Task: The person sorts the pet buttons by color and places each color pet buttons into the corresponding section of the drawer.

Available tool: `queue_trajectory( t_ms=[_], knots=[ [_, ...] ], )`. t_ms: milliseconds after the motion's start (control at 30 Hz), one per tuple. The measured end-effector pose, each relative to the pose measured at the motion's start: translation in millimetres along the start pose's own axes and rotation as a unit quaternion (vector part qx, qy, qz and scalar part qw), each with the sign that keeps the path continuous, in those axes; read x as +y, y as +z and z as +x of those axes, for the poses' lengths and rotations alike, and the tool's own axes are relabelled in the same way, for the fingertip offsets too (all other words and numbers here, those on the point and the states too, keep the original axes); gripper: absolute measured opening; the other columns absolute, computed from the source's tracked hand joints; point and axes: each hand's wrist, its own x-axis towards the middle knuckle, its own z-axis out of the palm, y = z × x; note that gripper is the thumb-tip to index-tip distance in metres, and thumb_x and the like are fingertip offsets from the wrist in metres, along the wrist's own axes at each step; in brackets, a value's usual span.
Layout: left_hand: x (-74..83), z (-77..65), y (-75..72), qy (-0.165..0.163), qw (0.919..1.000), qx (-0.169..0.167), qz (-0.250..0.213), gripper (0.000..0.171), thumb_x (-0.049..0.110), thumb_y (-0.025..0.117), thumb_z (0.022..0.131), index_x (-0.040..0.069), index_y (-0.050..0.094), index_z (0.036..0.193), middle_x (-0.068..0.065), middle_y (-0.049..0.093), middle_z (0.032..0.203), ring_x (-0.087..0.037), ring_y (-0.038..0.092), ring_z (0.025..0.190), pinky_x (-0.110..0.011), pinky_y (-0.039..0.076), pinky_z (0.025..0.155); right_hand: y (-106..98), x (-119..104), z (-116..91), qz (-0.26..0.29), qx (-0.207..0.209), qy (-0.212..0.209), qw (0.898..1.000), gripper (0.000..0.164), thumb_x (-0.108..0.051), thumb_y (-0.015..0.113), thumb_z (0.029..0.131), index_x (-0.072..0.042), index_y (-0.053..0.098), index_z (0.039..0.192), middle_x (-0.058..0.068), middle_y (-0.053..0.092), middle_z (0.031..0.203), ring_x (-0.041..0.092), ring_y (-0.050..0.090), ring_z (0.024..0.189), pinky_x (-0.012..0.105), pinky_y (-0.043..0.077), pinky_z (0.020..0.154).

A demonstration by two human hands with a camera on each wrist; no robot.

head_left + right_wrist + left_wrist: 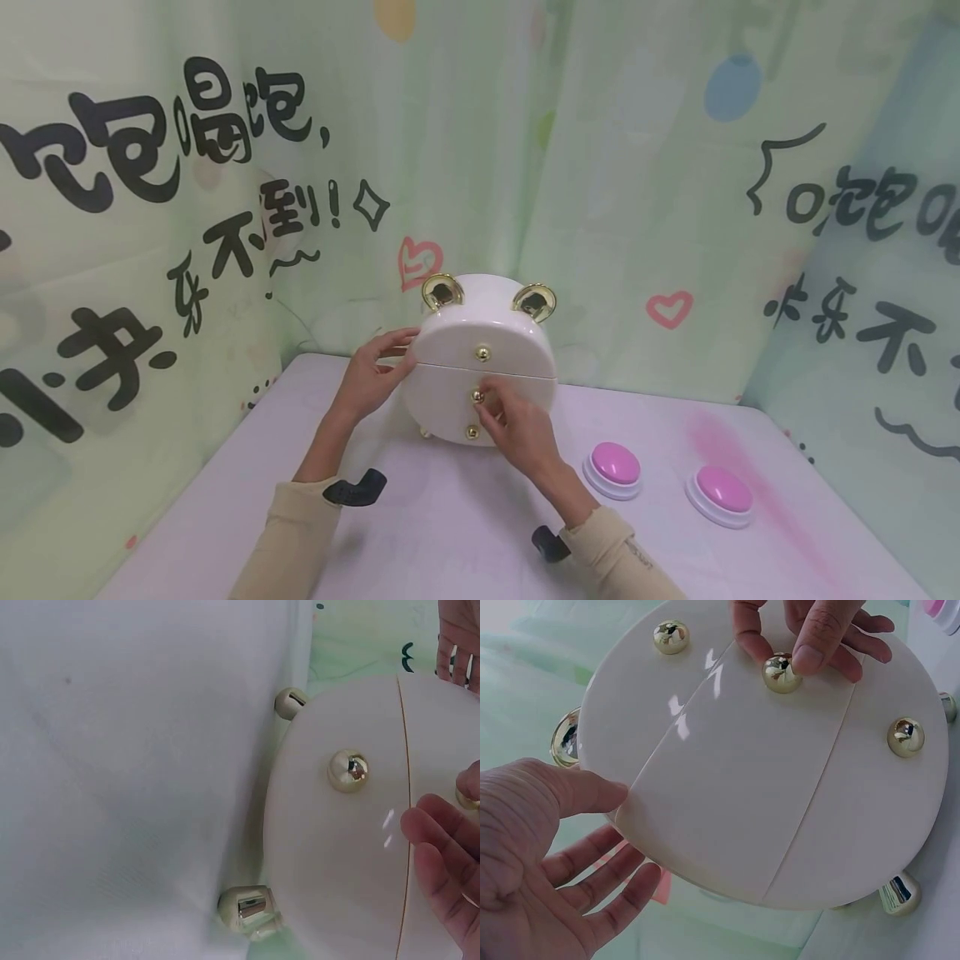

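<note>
A glossy white round box (442, 396) stands upright on the table, with gold ears and gold feet. Seams divide its front into three drawers, each with a round gold knob. My right hand (522, 427) pinches the middle knob (781, 675) between thumb and finger, its other fingers near the front. At the box's left side is my left hand (375, 375), its thumb touching the rim near the upper seam and its fingers loosely extended along the side. The top knob (483, 353) and bottom knob (472, 432) are untouched. All drawers look closed.
Two pink push buttons, a nearer-left one (617, 463) and another (723, 489), sit on white bases right of the box. The table (420, 533) has a pale cover with a pink smear at right. Printed curtains (630, 208) enclose the back and sides.
</note>
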Motion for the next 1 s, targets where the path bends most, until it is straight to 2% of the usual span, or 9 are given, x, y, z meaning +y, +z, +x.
queue_trajectory(
  t_ms=[500, 700, 833, 1000],
  knots=[
    [-0.7, 0.0, -1.1, 0.007, 1.0000, -0.001, 0.005, 0.043, 0.009, 0.069, 0.098, 0.006, 0.062, 0.140, -0.020, 0.064, 0.134, -0.037, 0.062, 0.123, -0.054, 0.056, 0.090, 2, 2, 1, 0.019, 0.001, 0.026, 0.999, 0.027, -0.008, 0.077, 0.089, -0.013, 0.062, 0.110, -0.002, 0.069, 0.073, 0.010, 0.062, 0.063, 0.025, 0.050, 0.057],
    [-2.3, 0.9, -1.6, 0.006, 0.9999, -0.001, 0.012, 0.043, 0.009, 0.069, 0.098, 0.007, 0.061, 0.140, -0.019, 0.064, 0.134, -0.037, 0.063, 0.122, -0.055, 0.055, 0.090, 1, 4, -4, 0.043, -0.013, 0.042, 0.998, 0.022, -0.012, 0.076, 0.092, -0.013, 0.062, 0.109, -0.003, 0.069, 0.077, 0.007, 0.060, 0.064, 0.022, 0.049, 0.056],
    [-2.4, 1.1, -1.2, 0.005, 0.9999, -0.002, 0.014, 0.043, 0.009, 0.070, 0.097, 0.008, 0.062, 0.140, -0.018, 0.065, 0.134, -0.036, 0.063, 0.122, -0.055, 0.055, 0.091, 1, 5, -10, 0.049, -0.023, 0.043, 0.998, 0.024, -0.009, 0.077, 0.089, -0.013, 0.063, 0.109, -0.003, 0.068, 0.079, 0.008, 0.060, 0.066, 0.022, 0.049, 0.056],
    [-2.6, 0.7, -0.5, 0.005, 0.9999, -0.003, 0.016, 0.044, 0.009, 0.070, 0.097, 0.008, 0.062, 0.140, -0.018, 0.065, 0.133, -0.037, 0.063, 0.121, -0.055, 0.056, 0.090, 5, 7, -18, 0.049, -0.055, 0.043, 0.996, 0.028, -0.010, 0.078, 0.086, -0.013, 0.062, 0.109, -0.003, 0.067, 0.086, 0.007, 0.061, 0.069, 0.022, 0.051, 0.059]
  ],
)
